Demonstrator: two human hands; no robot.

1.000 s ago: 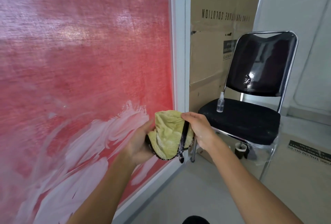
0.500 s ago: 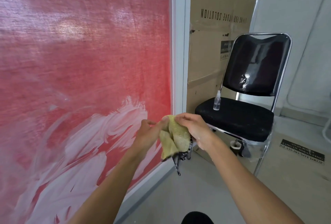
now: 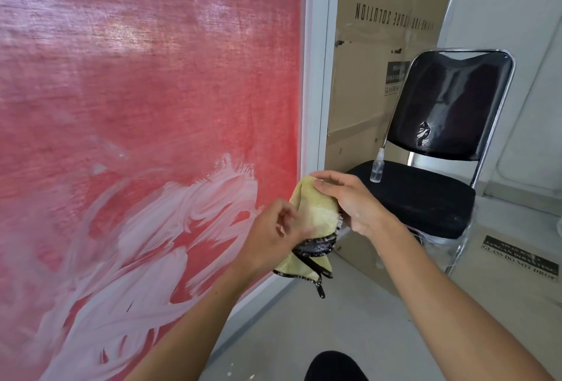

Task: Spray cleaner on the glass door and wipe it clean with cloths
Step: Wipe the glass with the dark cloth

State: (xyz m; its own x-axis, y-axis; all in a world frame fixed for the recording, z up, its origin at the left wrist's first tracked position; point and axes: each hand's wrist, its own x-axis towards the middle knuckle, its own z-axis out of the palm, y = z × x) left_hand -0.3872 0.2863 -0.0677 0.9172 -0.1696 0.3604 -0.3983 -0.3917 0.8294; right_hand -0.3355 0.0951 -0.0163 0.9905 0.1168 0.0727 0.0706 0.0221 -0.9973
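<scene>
A: What were the hands doing?

B: Both were on the yellow cloth (image 3: 316, 216). The right hand (image 3: 349, 201) lay over its upper fold, fingers curved round the top edge and gripping it. The left hand (image 3: 273, 234) held the cloth from the other side, lower down, its fingers bent against the fabric; they were blurred, so I could not make out the exact pinch.

A: And the cloth itself?

B: It was bunched between the two hands in front of the door's lower right corner, not touching the glass. Its black-trimmed edge hung down below the left hand, with a small tab dangling.

A: Where was the glass door?

B: The glass door (image 3: 152, 91) filled the left side, reddish behind the pane, with broad white smears (image 3: 158, 243) swirled across its lower part. Its white frame (image 3: 316, 61) ran just behind the hands.

A: Anything further out?

B: A black chair (image 3: 425, 198) stood to the right, a small clear spray bottle (image 3: 377, 169) upright on its seat, with cardboard sheets (image 3: 380, 46) behind it.
</scene>
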